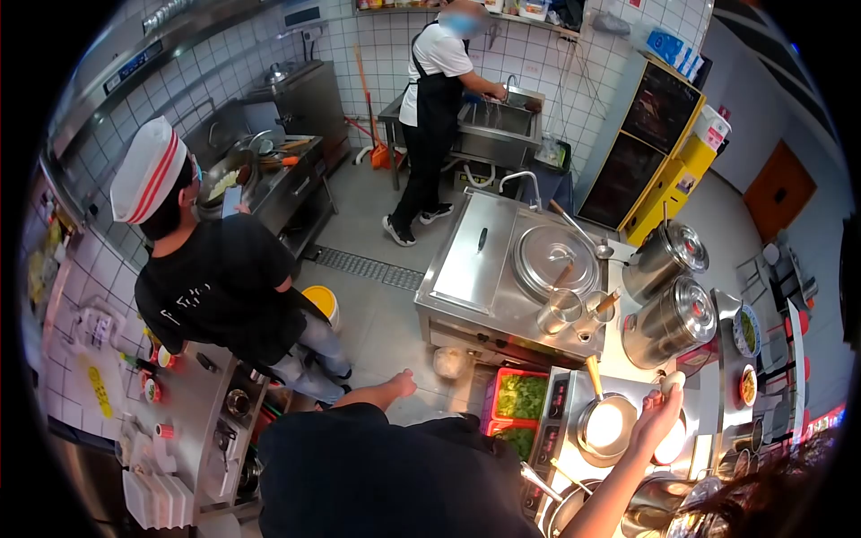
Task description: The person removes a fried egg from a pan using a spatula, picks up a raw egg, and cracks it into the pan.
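Observation:
My left hand is in front of my dark shirt, its fingers curled in, and I see nothing in it. On the right, my right hand is raised at the edge of the cooktop, with its fingers closed around a small pale rounded thing that looks like an egg. Just left of that hand is a frying pan with a yellow handle, its inside glaring white. Another round pan is partly hidden behind my wrist. Nearer to me stands a dark pan with a pale-handled utensil in it.
Red crates of green leaves stand left of the cooktop. Beyond are a steel counter with a round lid and tall lidded pots. One co-worker stands at left near a wok, another at the sink.

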Motion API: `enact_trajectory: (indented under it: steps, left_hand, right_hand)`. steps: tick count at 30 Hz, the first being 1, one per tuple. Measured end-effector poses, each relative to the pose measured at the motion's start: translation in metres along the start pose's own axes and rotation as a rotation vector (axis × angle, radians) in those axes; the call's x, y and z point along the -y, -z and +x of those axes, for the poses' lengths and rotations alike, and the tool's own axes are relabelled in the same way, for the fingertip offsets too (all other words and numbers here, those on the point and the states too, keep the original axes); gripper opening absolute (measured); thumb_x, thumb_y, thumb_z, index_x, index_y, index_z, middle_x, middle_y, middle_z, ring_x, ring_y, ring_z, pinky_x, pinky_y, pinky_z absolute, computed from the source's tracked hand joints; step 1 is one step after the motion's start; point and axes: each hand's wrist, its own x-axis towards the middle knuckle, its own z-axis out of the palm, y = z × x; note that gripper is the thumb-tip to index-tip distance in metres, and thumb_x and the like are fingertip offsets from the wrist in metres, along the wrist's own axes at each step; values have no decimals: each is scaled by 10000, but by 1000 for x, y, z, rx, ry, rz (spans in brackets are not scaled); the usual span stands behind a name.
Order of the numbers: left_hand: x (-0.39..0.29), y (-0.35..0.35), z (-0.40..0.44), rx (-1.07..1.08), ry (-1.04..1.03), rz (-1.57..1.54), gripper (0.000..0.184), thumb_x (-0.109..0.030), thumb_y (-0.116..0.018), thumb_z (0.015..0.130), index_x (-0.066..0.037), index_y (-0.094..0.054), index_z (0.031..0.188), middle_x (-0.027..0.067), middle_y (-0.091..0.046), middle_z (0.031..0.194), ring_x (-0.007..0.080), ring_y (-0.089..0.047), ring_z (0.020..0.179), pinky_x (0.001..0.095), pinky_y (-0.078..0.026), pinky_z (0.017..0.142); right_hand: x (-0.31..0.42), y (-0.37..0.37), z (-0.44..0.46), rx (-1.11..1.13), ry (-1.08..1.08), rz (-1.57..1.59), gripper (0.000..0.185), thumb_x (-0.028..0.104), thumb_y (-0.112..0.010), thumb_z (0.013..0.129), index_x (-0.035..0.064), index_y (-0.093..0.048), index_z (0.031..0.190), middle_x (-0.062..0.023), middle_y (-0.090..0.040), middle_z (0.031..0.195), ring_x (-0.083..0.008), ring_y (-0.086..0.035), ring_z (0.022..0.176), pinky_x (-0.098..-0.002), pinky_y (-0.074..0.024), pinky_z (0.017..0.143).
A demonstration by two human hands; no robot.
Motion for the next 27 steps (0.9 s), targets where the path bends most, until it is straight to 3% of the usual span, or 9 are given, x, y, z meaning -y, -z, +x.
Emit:
enact_trajectory:
  steps: [3,7,13,22,25,27]
  left_hand:
    - [-47,12,-16,53,7,-94,619,-245,-612,854,21,-419,1380,297,-583,1274,421,-560,1214,442,-467,1011]
    - [-57,0,-9,134,11,-90,616,-313,-595,888,22,-424,1375,277,-580,1289,411,-551,1230,434,-451,1029]
    - [-18,-21,-5,83,-9,-42,601,-403,-516,938,34,-457,1346,287,-561,1316,414,-537,1247,444,-429,1049]
    - [21,-8,-2,154,34,103,613,-385,-509,940,98,-464,1316,311,-539,1332,433,-516,1263,459,-409,1062]
    - [17,-6,-1,127,2,121,613,-408,-519,938,56,-473,1336,301,-564,1297,424,-553,1213,442,-426,1044]
    - [-19,23,-34,225,-105,-17,650,-459,-550,922,5,-459,1368,271,-613,1190,384,-614,1073,438,-482,935]
  right_hand:
    - [4,-3,-9,-1,-10,-5,231,277,-558,1002,96,-548,1145,13,-577,949,-74,-507,736,-230,-396,664]
    - [-3,3,-8,-7,-17,43,237,292,-549,1002,101,-555,1141,9,-585,968,-85,-507,733,-238,-394,656]
    - [-2,3,-10,-5,-109,205,303,333,-523,1005,83,-563,1170,-7,-590,994,-99,-499,731,-246,-387,633]
    - [-3,13,-12,183,-362,503,358,350,-542,980,74,-560,1208,-27,-624,963,-116,-515,701,-259,-410,619]
    - [-2,9,-17,222,-434,604,362,332,-534,987,67,-555,1233,-40,-630,959,-125,-521,701,-265,-418,624]
    - [-3,9,-19,216,-466,631,367,329,-528,989,69,-549,1246,-46,-631,959,-127,-524,698,-270,-420,623]
